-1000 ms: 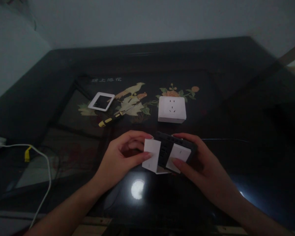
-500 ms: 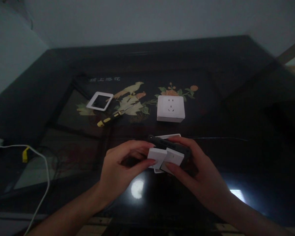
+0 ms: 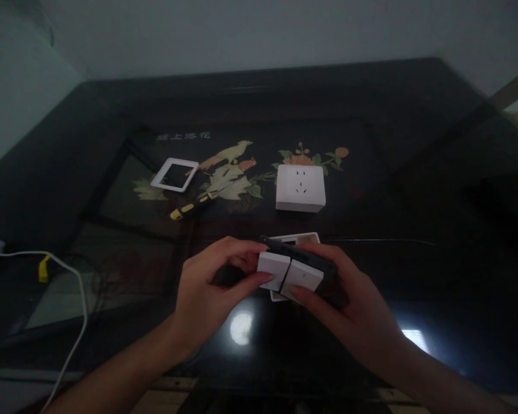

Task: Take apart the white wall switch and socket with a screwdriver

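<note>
Between my two hands is a wall switch (image 3: 303, 276) with a dark grey body and two white rocker keys side by side, a thin dark gap between them. My left hand (image 3: 218, 290) pinches its left end, thumb on the left key and fingers at the upper edge. Around the right end closes my right hand (image 3: 349, 299), with the thumb on the right key's lower edge and fingers behind the body. Partly hidden under the switch, a white open box (image 3: 280, 296) lies on the table.
On the glossy dark table (image 3: 397, 207) stands a white socket box (image 3: 301, 190) beyond my hands. A white square frame (image 3: 157, 179) and a yellow-and-black screwdriver (image 3: 193, 207) lie left of it. A white cable (image 3: 85, 313) with a yellow tag (image 3: 44, 270) runs down the left side.
The left rocker key has shifted and now sits more evenly beside the right one. Both hands keep their hold on the switch, and more of the white box shows behind it.
</note>
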The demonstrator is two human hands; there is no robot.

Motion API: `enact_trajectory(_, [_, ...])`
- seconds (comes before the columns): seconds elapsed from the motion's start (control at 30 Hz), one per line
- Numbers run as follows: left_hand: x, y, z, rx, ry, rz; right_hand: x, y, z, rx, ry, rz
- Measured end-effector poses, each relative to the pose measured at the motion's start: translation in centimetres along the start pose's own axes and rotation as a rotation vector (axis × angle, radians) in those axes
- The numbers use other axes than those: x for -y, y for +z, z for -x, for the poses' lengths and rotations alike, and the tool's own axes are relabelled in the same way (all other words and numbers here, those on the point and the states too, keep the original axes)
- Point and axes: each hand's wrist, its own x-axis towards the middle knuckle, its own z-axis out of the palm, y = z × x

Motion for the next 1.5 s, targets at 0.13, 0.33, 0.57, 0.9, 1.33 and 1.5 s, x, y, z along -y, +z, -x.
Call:
enact_trajectory(0.13, [0.0, 0.0, 0.0, 0.022, -0.062, 0.075, -0.1, 0.0, -0.1, -0.009, 0.001, -0.010])
enact_trajectory(0.33, [0.0, 0.0, 0.0, 0.038, -0.004, 0.042, 0.1, 0.1, -0.1, -0.012, 0.028, -0.024])
enact_trajectory(0.57, [0.1, -0.1, -0.3, 0.039, 0.082, 0.006, 0.1, 0.0, 0.0, -0.032, -0.008, -0.007])
enact_trajectory(0.9, [0.5, -0.4, -0.1, -0.062, 0.443, -0.126, 0.1, -0.3, 0.5, -0.020, -0.314, 0.216])
enact_trajectory(1.33, [0.1, -1.6, 0.3, 0.082, 0.399, 0.010, -0.7, -1.6, 1.1, 0.112, -0.532, 0.366])
enact_trajectory(1.5, [-0.3, -1.9, 0.0, 0.104, 0.449, -0.006, -0.3, -1.7, 1.1, 0.135, -0.516, 0.406])
